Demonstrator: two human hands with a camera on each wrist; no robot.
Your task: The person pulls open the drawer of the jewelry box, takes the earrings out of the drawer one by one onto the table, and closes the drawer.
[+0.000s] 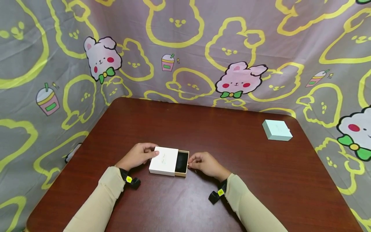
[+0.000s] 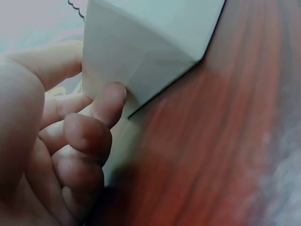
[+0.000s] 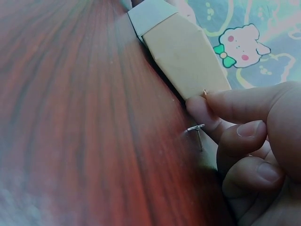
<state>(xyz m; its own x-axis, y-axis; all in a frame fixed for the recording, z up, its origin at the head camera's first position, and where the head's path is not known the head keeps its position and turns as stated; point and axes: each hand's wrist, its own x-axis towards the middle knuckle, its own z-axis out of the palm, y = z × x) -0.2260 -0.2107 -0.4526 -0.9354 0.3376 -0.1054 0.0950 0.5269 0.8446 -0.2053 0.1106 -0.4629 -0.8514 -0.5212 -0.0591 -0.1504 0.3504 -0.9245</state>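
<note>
A white slide-out gift box (image 1: pixel 163 160) lies on the table with gold lettering on its lid. Its tan drawer (image 3: pixel 183 56) sticks out to the right, showing a black lining (image 1: pixel 181 162). My left hand (image 1: pixel 140 155) grips the left end of the white sleeve, thumb on top. At the drawer's right end my right hand (image 1: pixel 206 163) pinches a small pull tab (image 3: pixel 205 93) between thumb and forefinger. Under those fingers, a small metal stud with a flat head and thin pin (image 3: pixel 199 135) shows near the box in the right wrist view.
A pale mint box (image 1: pixel 277 129) sits at the back right of the brown wooden table (image 1: pixel 203 129). Cartoon-printed cloth (image 1: pixel 191 77) hangs along the back and both sides. Each wrist wears a black strap with a small camera.
</note>
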